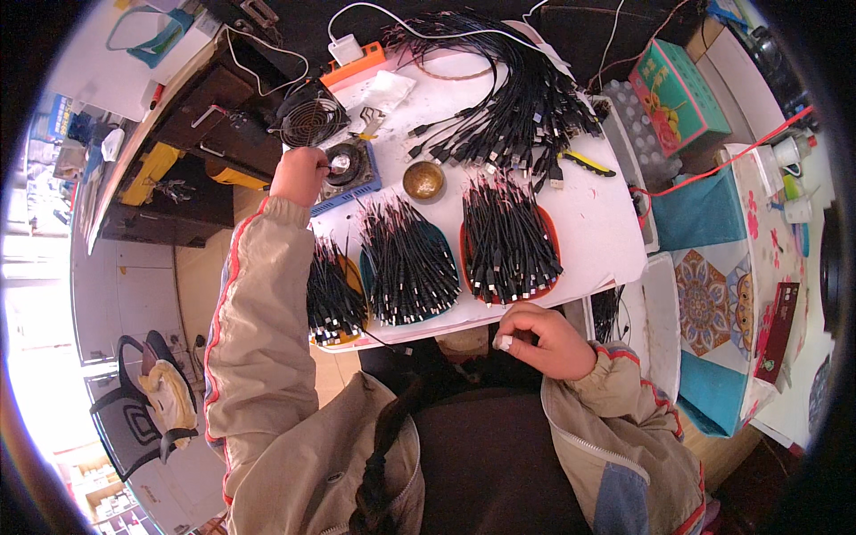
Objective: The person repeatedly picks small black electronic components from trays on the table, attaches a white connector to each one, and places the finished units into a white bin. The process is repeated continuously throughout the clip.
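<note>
My left hand (303, 175) is closed at the left edge of a small round pot (346, 164) with a shiny silver middle, set on a blue-sided box (364, 191). Whatever its fingers pinch is too small to make out. Close to the table's front edge, my right hand (555, 342) is curled, with a small whitish bit (505, 341) at its fingertips. Between my hands, black USB cables with pinkish wire ends fill a yellow basket (355, 278), a teal basket (443, 308) and an orange-red basket (555, 234). One cable end (407, 350) hangs past the front edge.
A brass-coloured bowl (423, 181) sits behind the baskets. Beyond it lies a large heap of black cables (526, 116), with yellow-black cutters (588, 164) alongside. A small fan (312, 118) and an orange power strip (354, 67) stand at the back left. A green box (682, 98) stands right.
</note>
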Available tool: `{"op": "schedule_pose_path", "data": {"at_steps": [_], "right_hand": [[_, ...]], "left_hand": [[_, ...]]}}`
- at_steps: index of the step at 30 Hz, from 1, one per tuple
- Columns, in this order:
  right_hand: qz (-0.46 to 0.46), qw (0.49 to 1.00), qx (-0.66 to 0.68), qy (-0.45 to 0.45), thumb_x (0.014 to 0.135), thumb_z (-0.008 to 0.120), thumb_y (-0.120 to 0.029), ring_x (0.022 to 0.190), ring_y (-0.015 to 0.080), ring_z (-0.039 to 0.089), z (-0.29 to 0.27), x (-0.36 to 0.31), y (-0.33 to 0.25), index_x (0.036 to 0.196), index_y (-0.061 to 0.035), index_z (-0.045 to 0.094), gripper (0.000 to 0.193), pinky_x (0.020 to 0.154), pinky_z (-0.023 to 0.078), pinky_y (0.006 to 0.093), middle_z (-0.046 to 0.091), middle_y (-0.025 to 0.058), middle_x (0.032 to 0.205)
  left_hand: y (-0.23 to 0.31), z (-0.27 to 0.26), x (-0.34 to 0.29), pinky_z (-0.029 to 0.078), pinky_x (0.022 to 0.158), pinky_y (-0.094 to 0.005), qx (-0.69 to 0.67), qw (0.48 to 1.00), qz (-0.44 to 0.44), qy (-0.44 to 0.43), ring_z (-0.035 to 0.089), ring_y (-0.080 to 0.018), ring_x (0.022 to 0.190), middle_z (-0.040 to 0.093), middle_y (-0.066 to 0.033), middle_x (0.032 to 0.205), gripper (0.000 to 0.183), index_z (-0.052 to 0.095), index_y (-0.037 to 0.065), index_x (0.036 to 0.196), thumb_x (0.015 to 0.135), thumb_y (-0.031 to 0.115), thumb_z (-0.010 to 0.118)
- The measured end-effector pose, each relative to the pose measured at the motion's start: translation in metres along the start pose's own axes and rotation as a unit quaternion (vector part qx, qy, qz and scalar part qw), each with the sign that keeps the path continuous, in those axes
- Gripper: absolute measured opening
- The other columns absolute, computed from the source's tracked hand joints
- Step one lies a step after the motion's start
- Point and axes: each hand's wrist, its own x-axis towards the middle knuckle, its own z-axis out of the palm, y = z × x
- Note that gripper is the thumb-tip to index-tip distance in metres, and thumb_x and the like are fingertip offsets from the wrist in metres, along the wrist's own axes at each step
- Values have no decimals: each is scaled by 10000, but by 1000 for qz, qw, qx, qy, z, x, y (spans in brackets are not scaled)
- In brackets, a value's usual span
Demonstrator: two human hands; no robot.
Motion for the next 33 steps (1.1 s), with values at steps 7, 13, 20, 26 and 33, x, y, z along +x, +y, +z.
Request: {"op": "schedule_pose_path", "data": {"at_steps": [7,13,20,26,33], "right_hand": [[0,1000,-10,5,862,630,-118,672,153,515,0,-2,3,872,-6,596,117,585,425,276,526,74,824],[10,1000,-3,7,865,628,-102,682,124,492,4,-8,-1,878,-18,605,88,586,404,257,543,45,834],[-16,1000,-19,1,866,625,-92,686,111,480,16,-17,-12,881,-28,621,66,585,393,253,560,31,832],[-143,988,-45,33,885,601,-105,828,163,526,41,7,-39,1147,-41,519,282,677,455,255,508,94,1024],[-194,981,-8,-30,947,505,-217,935,310,573,57,-11,-63,1170,6,451,320,827,444,390,559,192,961]], "left_hand": [[-2,1,8,526,732,-421,30,999,-20,-30,649,-356,790,661,-178,807,119,701,60,835,724,96,678],[10,-11,-10,514,675,-383,-58,997,-14,46,657,-327,745,658,-180,774,140,682,18,848,728,90,684],[91,-58,-102,493,632,-280,-280,941,-25,189,625,-157,668,662,-106,772,101,664,-19,869,788,39,681],[176,-86,-190,443,574,-199,-609,776,-42,160,546,-70,639,630,-42,808,115,626,-35,939,828,-40,654],[258,-73,-207,482,684,-229,-774,629,38,58,608,-128,768,656,-81,917,247,587,-17,1103,863,10,638]]}}
